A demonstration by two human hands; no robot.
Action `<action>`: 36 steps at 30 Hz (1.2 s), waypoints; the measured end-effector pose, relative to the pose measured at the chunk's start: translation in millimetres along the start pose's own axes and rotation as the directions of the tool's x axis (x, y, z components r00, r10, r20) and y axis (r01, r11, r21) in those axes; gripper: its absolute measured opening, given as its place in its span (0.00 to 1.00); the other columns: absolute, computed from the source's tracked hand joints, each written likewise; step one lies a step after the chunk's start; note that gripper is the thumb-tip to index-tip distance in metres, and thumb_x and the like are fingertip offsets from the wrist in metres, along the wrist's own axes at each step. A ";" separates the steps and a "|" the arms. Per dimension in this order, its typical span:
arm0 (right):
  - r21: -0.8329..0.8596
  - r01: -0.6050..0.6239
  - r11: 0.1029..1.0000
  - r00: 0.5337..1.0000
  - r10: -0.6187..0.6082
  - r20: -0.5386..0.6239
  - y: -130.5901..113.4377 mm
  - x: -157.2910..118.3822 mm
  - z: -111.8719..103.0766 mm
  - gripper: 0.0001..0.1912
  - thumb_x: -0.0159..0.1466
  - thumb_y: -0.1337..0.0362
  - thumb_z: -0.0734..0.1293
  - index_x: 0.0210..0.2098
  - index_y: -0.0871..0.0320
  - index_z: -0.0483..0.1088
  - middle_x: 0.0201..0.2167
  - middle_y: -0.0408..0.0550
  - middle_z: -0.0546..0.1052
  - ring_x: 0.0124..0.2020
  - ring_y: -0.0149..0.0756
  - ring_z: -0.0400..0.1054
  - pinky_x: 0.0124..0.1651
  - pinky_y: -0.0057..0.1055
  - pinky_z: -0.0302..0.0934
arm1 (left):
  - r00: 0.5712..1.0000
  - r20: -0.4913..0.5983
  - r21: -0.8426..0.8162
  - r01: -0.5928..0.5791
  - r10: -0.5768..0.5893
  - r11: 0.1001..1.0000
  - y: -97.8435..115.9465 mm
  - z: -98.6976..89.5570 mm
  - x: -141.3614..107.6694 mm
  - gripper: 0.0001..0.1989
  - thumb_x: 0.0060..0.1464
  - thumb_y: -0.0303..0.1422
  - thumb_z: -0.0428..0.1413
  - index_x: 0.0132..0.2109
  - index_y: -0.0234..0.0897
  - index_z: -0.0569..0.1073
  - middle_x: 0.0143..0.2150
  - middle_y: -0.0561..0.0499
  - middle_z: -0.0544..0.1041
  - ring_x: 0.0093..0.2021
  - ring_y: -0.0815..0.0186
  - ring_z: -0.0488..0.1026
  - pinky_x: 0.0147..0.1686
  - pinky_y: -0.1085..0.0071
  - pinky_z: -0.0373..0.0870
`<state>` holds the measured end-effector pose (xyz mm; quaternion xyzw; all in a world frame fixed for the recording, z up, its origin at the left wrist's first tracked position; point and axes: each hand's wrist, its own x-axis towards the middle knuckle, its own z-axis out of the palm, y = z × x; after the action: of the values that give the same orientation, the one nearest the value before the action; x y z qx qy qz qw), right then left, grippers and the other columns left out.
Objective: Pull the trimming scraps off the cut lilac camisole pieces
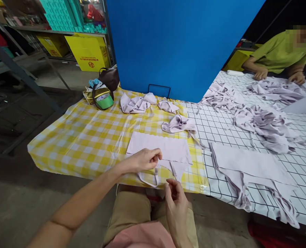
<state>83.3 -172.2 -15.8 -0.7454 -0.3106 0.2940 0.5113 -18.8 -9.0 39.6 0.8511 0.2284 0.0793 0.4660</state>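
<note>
In the head view, a pale lilac garment [168, 146] is seen laid flat at the centre of the frame, on a yellow checked cloth [72, 137]. Its band is spread with the long axis running across the frame, tipped slightly down towards the right, while its thin straps [156, 175] are turned towards the table's near edge.

The left hand [142, 160], brought in from the lower left, is the nearer: the band's lower edge is overlapped by it, though whether the fabric is touched cannot be told. Its fingers are curled, with thumb and forefinger drawn close; whether anything is pinched cannot be made out.

The right hand [177, 206] is held at the lower centre, below the garment and by the near edge, so the garment is placed above it in the frame. Its fingers are bent towards the thumb; whether any strap is gripped cannot be told.

At the lower right, similar flat pieces [256, 162] are laid on a white gridded cloth [208, 129], their straps hung over the edge.
</note>
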 end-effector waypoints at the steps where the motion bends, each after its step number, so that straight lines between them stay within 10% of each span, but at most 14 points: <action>1: 0.012 0.043 0.999 0.998 -0.044 0.041 -6.0 1.1 0.6 0.13 0.58 0.54 0.62 0.35 0.57 0.68 0.28 0.46 0.70 0.29 0.35 0.64 0.30 0.28 0.59 | 1.000 0.003 -0.024 0.014 -0.014 1.000 3.2 -4.0 -9.2 0.10 0.48 0.24 0.47 0.39 0.37 0.65 0.29 0.55 0.70 0.29 0.71 0.66 0.30 0.77 0.60; 6: 0.153 0.112 0.982 0.933 -0.157 0.323 -45.0 5.4 13.6 0.13 0.59 0.54 0.62 0.39 0.55 0.69 0.42 0.51 0.71 0.40 0.39 0.65 0.34 0.28 0.61 | 0.999 0.001 -0.117 0.046 -0.046 0.992 24.9 -22.0 -46.5 0.07 0.50 0.27 0.49 0.39 0.37 0.65 0.31 0.55 0.70 0.30 0.71 0.67 0.31 0.77 0.61; 14: 0.255 -0.133 0.958 0.870 -0.011 0.493 -62.4 2.9 39.7 0.13 0.59 0.53 0.62 0.29 0.57 0.64 0.23 0.42 0.68 0.26 0.31 0.63 0.31 0.26 0.58 | 0.978 -0.110 -0.210 0.152 -0.177 0.966 20.7 -23.0 -64.4 0.06 0.49 0.29 0.50 0.37 0.37 0.65 0.29 0.55 0.68 0.30 0.71 0.64 0.30 0.76 0.61; 19: -0.004 0.232 0.973 0.919 -0.218 0.329 -40.9 7.1 48.6 0.08 0.58 0.64 0.60 0.39 0.57 0.63 0.28 0.43 0.69 0.26 0.31 0.63 0.29 0.26 0.58 | 0.957 -0.065 -0.500 0.213 -0.282 0.839 -15.0 -1.4 -53.4 0.08 0.43 0.27 0.52 0.35 0.36 0.63 0.26 0.58 0.66 0.27 0.73 0.62 0.27 0.77 0.58; 29: -0.342 0.766 0.544 0.641 -0.682 0.351 -21.6 31.0 43.4 0.12 0.65 0.69 0.56 0.37 0.56 0.71 0.27 0.47 0.71 0.29 0.33 0.65 0.31 0.27 0.57 | 0.933 0.131 -0.763 0.311 -0.335 0.567 -33.7 0.8 -33.8 0.12 0.36 0.26 0.54 0.33 0.35 0.62 0.21 0.59 0.67 0.21 0.74 0.61 0.23 0.77 0.55; 32: -0.328 0.724 0.607 0.690 -0.627 0.362 -25.4 38.1 42.4 0.12 0.64 0.67 0.56 0.33 0.57 0.71 0.27 0.47 0.72 0.28 0.32 0.66 0.31 0.26 0.57 | 0.944 0.121 -0.716 0.298 -0.308 0.631 -41.5 1.9 -30.6 0.09 0.41 0.26 0.52 0.34 0.35 0.63 0.21 0.58 0.67 0.21 0.74 0.61 0.23 0.76 0.56; 36: -0.373 0.490 0.788 0.868 -0.400 0.294 -28.1 54.5 43.8 0.12 0.61 0.60 0.58 0.29 0.58 0.70 0.24 0.46 0.74 0.24 0.33 0.67 0.28 0.27 0.57 | 0.940 -0.250 -0.230 0.174 -0.231 0.958 -52.9 6.2 -24.7 0.08 0.47 0.23 0.49 0.37 0.35 0.66 0.31 0.53 0.70 0.31 0.69 0.67 0.33 0.73 0.64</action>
<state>80.2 -97.1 -9.2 -0.7123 -0.5853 0.1605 0.3527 -55.2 -0.7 -5.8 0.7513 0.3682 0.1709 0.5203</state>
